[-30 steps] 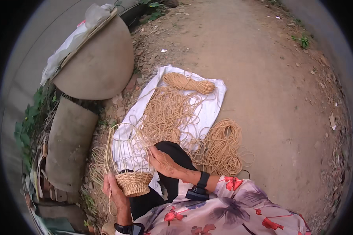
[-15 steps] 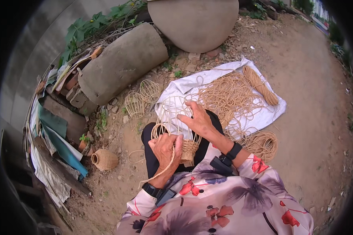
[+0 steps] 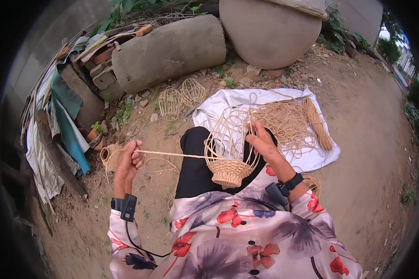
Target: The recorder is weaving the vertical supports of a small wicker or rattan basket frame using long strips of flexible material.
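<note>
My left hand (image 3: 129, 160) is closed in a fist out to the left, gripping a tan cord (image 3: 172, 154). That cord runs straight and taut to a basket (image 3: 228, 166), whose base is woven and whose upper part is bare, thin ribs. The basket rests on its base between my dark-trousered knees. On its right side, my right hand (image 3: 262, 142) holds the ribs between thumb and fingers; the exact grip is partly hidden. Just beyond my left fist lies a small woven vase-shaped basket (image 3: 110, 157) on the dirt, partly covered by the hand.
A white sheet (image 3: 328, 158) ahead carries a tangle of loose cord (image 3: 281, 118) and a bundled hank (image 3: 315, 124). Another coil (image 3: 311, 183) shows beside my right forearm. Two bare rib frames (image 3: 171, 103) stand near a concrete cylinder (image 3: 170, 53). Boards and tarps (image 3: 67, 116) lean at left.
My left hand has swung from the basket out to the left, drawing the cord taut. The right hand has closed in on the ribs. My view has shifted, showing more of the woven band.
</note>
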### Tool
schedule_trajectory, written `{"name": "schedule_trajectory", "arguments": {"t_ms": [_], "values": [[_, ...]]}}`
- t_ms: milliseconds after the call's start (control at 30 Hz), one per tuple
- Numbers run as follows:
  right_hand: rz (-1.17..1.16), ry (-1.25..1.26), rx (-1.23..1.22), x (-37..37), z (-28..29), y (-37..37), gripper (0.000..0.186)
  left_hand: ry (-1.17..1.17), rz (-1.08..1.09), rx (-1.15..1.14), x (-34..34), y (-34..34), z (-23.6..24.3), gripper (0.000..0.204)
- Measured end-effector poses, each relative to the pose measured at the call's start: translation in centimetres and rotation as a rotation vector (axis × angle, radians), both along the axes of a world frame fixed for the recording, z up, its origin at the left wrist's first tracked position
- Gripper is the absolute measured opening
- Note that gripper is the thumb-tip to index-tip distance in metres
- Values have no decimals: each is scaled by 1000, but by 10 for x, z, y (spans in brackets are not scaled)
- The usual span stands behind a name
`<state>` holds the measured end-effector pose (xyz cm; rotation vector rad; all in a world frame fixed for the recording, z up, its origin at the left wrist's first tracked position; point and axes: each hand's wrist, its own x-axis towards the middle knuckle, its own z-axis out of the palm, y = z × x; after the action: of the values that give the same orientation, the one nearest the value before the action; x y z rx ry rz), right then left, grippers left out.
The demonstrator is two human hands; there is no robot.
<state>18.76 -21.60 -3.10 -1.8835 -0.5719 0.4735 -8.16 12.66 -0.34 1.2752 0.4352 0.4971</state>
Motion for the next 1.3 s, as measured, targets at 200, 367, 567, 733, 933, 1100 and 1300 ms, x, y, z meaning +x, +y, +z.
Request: {"name": "schedule_trajectory", "arguments": {"t_ms": [200, 367, 567, 733, 933, 1100, 1300], "values": [[-66, 56, 121, 3, -3, -3, 45, 684, -439, 132, -15, -29, 4, 34], [-153, -24, 262, -6, -16, -2, 42, 483, -559, 357, 13, -73, 13, 35], [-154, -30, 263, -9, -12, 1, 43, 408, -236, 430, 101, -130, -9, 41], [-139, -26, 249, -17, -6, -4, 42, 232, -39, 326, 119, -153, -24, 30], [-101, 27, 232, -18, -3, -7, 41, 135, -174, 211, 113, -159, -4, 12], [-122, 54, 269, -18, -2, -4, 40, 25, 54, 1181, 124, -172, -8, 23], [-150, 282, 377, -4, -15, -10, 36, 45, -143, 212, 117, -168, 3, 34]]}}
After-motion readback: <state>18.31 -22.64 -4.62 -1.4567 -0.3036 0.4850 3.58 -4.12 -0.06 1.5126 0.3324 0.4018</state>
